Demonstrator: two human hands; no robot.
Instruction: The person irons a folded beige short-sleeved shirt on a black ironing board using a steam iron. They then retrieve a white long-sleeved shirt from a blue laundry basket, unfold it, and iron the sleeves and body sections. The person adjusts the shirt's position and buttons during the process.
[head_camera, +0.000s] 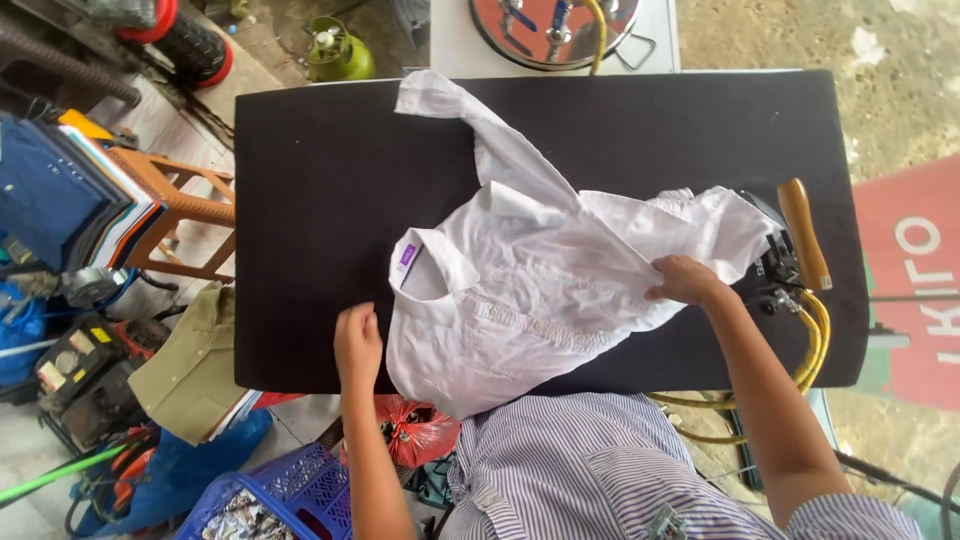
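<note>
Between both hands (358, 342), a white shirt (540, 290), perhaps pinched rightward.

I stand at a black padded table (300, 200) in daylight. Left of it, a wooden stool (180, 205) carries stacked folded clothes (70, 195). Below that stool, a blue crate (290, 490) rests on the floor. Beyond the table's far edge sits a green gas cylinder (338, 52).

White shirt (540, 290) lies crumpled (collar leftward) on the black board (320, 180).
</note>
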